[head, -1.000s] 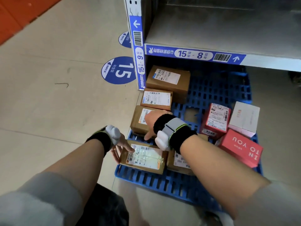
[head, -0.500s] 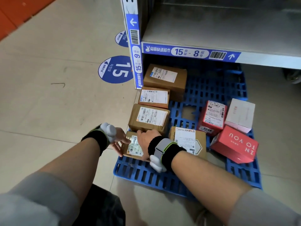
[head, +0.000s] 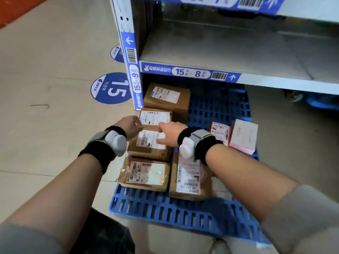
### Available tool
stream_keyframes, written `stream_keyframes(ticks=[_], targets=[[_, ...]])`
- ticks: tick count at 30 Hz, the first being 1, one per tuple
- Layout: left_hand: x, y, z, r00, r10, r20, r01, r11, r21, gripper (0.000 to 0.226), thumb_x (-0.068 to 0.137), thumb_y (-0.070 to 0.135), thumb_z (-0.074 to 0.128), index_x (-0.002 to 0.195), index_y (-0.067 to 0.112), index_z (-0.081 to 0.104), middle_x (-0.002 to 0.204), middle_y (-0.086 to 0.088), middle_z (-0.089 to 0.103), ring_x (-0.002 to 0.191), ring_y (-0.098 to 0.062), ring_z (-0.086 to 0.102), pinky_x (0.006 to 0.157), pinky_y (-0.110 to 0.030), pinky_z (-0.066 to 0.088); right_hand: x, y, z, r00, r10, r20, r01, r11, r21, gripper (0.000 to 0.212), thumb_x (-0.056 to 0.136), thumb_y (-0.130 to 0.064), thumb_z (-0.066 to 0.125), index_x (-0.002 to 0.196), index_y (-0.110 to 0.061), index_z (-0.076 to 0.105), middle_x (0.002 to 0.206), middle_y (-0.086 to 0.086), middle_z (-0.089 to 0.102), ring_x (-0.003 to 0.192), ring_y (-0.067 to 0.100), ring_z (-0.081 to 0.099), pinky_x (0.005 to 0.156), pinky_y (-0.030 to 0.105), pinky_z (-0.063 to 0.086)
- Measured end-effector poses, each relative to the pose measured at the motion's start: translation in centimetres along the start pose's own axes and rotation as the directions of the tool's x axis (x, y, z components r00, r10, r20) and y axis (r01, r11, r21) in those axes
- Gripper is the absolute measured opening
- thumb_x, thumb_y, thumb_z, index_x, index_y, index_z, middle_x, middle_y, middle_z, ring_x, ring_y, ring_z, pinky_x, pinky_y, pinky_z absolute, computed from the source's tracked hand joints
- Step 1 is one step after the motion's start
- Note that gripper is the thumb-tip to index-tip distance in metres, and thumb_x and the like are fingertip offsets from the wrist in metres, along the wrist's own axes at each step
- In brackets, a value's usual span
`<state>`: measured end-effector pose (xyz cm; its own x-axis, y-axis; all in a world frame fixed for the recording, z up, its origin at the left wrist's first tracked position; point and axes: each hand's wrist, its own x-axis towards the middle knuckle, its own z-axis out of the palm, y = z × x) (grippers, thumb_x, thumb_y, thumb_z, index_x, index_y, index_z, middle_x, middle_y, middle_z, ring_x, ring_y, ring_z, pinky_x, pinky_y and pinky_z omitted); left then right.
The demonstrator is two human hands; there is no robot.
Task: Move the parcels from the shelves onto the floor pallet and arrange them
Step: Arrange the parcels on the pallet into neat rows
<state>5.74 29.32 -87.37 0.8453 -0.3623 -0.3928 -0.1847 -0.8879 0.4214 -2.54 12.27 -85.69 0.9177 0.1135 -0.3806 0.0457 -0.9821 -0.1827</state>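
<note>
Parcels already crowd the blue floor pallet (head: 183, 213): four brown boxes run near to far along its left edge, a fifth sits near centre, red and pink ones right. The left hand (head: 129, 125) and right hand (head: 169, 130), fingers extended, touch the third box (head: 149, 142), apparently squaring it. The visible shelf (head: 220, 52) looks bare, so mostly arranging remains.
</note>
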Motion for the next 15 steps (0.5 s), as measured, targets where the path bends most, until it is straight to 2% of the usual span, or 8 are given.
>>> stream_keyframes(ticks=[1,3,6,10,13,15], targets=[[0.0,1.8,0.4,0.991,0.107,-0.078,-0.107,0.994,0.01,0.018,0.09,0.026,0.053,0.102,0.016,0.063,0.109,-0.01,0.069,0.099,-0.033,0.064,0.085,-0.038,0.053,-0.4,2.0,-1.8,0.998,0.054,-0.026,-0.054,0.999,-0.007,0.044,0.091,-0.047,0.058,0.119,-0.014,0.053,0.117,0.011,0.063,0.101,0.031,0.062,0.07,0.032,0.044],[0.0,5.3,2.3,0.944,0.302,-0.135,-0.298,0.953,0.053,0.021,0.09,0.022,0.053,0.11,0.018,0.059,0.108,-0.005,0.067,0.1,-0.029,0.062,0.084,-0.034,0.049,-1.6,6.2,-5.0,0.988,0.144,-0.058,-0.146,0.989,-0.033,0.041,0.092,-0.045,0.058,0.117,-0.013,0.054,0.116,0.013,0.063,0.1,0.032,0.062,0.069,0.031,0.04],[-0.1,10.7,6.1,0.859,0.506,-0.076,-0.498,0.861,0.103,0.026,0.089,0.02,0.053,0.115,0.016,0.056,0.113,-0.007,0.062,0.104,-0.029,0.06,0.084,-0.035,0.047,-3.3,12.0,-6.4,0.961,0.265,-0.075,-0.268,0.963,-0.024,0.04,0.093,-0.042,0.058,0.118,-0.011,0.054,0.119,0.015,0.063,0.103,0.033,0.061,0.073,0.032,0.044],[0.7,15.0,10.8,0.799,0.598,0.069,-0.591,0.758,0.274,0.033,0.093,0.028,0.05,0.123,0.015,0.048,0.12,-0.009,0.052,0.107,-0.032,0.055,0.085,-0.045,0.048,-3.8,16.9,-1.1,0.876,0.477,-0.071,-0.446,0.857,0.257,0.047,0.093,-0.044,0.057,0.123,-0.009,0.052,0.125,0.015,0.06,0.111,0.034,0.059,0.077,0.032,0.041],[1.9,17.0,13.4,0.789,0.603,0.119,-0.605,0.73,0.317,0.038,0.094,0.032,0.048,0.129,0.017,0.045,0.121,-0.009,0.05,0.108,-0.032,0.054,0.082,-0.044,0.048,-3.7,19.5,3.5,0.807,0.59,0.008,-0.559,0.761,0.329,0.06,0.093,-0.049,0.055,0.133,-0.005,0.046,0.132,0.019,0.054,0.115,0.037,0.057,0.078,0.033,0.042],[2.7,17.7,14.3,0.807,0.58,0.11,-0.579,0.741,0.34,0.044,0.092,0.036,0.051,0.132,0.018,0.043,0.124,-0.009,0.05,0.109,-0.032,0.055,0.08,-0.042,0.047,-3.8,20.5,4.9,0.774,0.633,0.022,-0.596,0.717,0.361,0.059,0.092,-0.046,0.056,0.133,-0.006,0.046,0.131,0.019,0.055,0.112,0.037,0.058,0.082,0.035,0.047]])
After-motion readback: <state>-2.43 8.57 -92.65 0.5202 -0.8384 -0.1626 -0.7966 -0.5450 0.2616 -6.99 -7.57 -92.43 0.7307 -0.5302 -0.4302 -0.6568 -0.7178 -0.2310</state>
